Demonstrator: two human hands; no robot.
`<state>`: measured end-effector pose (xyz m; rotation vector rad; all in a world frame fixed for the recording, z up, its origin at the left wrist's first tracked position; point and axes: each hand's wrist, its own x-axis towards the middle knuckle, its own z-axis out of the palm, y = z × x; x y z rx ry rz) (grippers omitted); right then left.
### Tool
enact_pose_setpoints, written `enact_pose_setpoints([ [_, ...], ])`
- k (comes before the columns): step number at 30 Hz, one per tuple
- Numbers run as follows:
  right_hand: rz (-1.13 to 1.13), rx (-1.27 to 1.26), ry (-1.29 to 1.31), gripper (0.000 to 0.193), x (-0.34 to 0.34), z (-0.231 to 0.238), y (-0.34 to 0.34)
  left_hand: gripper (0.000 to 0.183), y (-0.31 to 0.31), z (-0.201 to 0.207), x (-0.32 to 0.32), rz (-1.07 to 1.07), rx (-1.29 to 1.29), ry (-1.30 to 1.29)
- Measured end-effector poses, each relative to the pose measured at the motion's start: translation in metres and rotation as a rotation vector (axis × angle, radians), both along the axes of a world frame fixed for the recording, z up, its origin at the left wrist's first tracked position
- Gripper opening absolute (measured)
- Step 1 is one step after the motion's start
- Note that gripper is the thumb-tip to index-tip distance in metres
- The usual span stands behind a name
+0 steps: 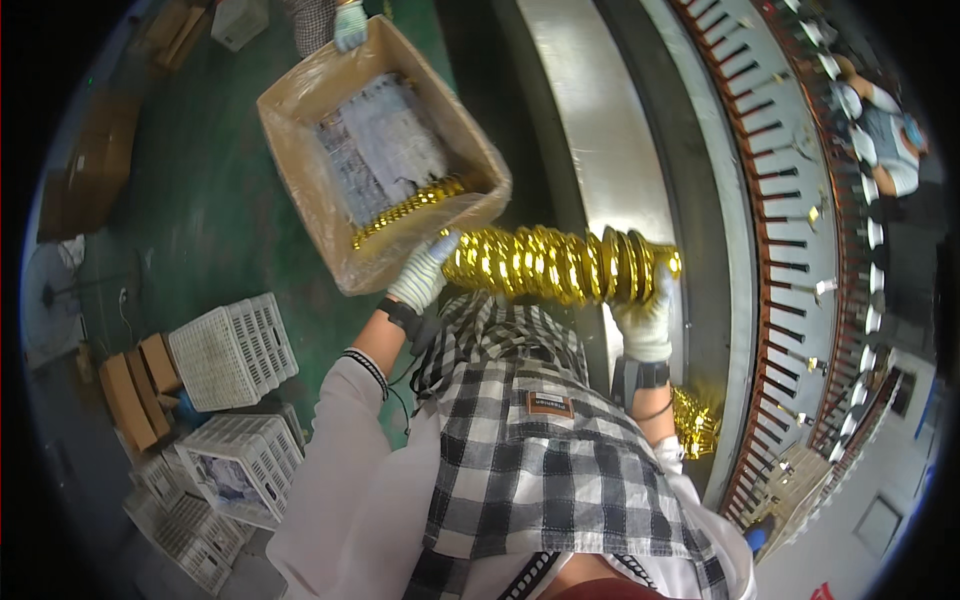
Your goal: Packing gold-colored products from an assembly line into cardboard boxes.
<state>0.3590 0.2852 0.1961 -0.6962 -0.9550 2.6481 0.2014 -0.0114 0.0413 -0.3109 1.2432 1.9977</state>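
Note:
A long row of nested, shiny gold round pieces (550, 265) lies sideways across the front of my body. My left hand (421, 275), in a pale striped glove, is closed on the row's left end. At the right end my right hand (645, 318), gloved too, presses with its fingers along the last pieces. Just beyond my left hand is a cardboard carton (285, 130) lined with clear plastic. In it lie greyish-blue sheets (385, 140) and, along the near side, a line of gold pieces (410, 210).
Another person's gloved hand (350, 27) grips the carton's far edge. A metal bench (610, 150) runs along my right, with more gold pieces (697, 425) by my right forearm. Beyond it stands a rack line of dark rods (785, 230). White crates (235, 350) stand at lower left.

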Motion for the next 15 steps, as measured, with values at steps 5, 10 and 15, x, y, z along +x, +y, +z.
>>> enact_pose_setpoints([
  [5,0.202,-0.040,0.086,0.066,-0.100,-0.014,-0.001,0.064,-0.029,-0.055,-0.059,0.152,-0.089,-0.024],
  [10,0.275,-0.164,-0.272,0.054,-0.198,-0.096,0.000,0.053,-0.040,-0.128,-0.090,0.304,0.074,-0.343],
  [15,0.340,-0.098,-0.412,0.056,-0.217,-0.124,-0.043,0.052,-0.115,-0.170,-0.083,0.409,-0.214,-0.404],
])
